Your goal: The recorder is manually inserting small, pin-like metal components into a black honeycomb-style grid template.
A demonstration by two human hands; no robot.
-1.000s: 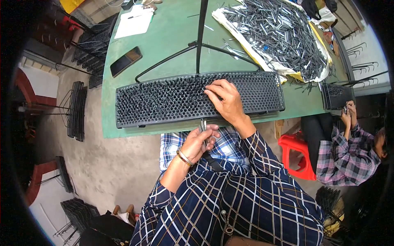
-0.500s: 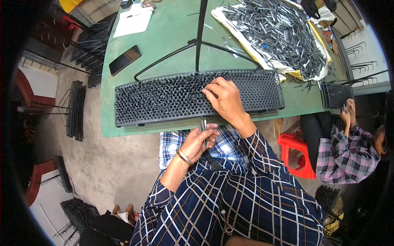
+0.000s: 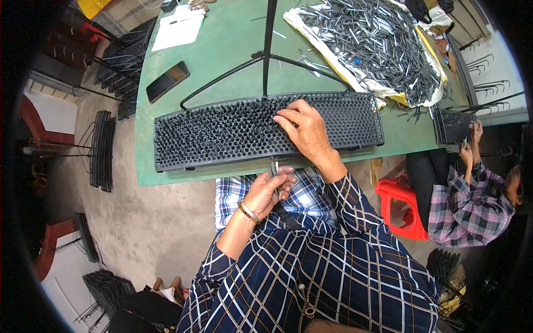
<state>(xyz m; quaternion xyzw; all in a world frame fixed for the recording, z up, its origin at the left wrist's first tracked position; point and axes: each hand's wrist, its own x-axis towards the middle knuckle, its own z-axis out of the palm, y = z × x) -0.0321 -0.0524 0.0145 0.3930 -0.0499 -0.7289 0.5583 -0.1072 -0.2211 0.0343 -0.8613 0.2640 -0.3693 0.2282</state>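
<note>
The left hand [image 3: 270,188], just beside the panel's near edge, grips slim dark strips [image 3: 273,170]. The right hand [image 3: 305,130] is set narrow, fingertips at the panel's middle; whether they hold a piece cannot be told. The long black perforated panel [image 3: 347,122] lies along the near edge of the green-topped table [image 3: 222,61], studded at left, with open holes at right. A black rod frame [image 3: 266,72] meets its far side. Beyond: black rectangular phone [image 3: 167,82], loose strip pile [image 3: 377,50] on white sacking, white paper sheet [image 3: 179,32]. Room: grey concrete floor [image 3: 144,227]; red plastic stool [image 3: 391,190] and plaid-sleeved co-worker [image 3: 472,213] at right; black panel stack [image 3: 101,150] at left.
</note>
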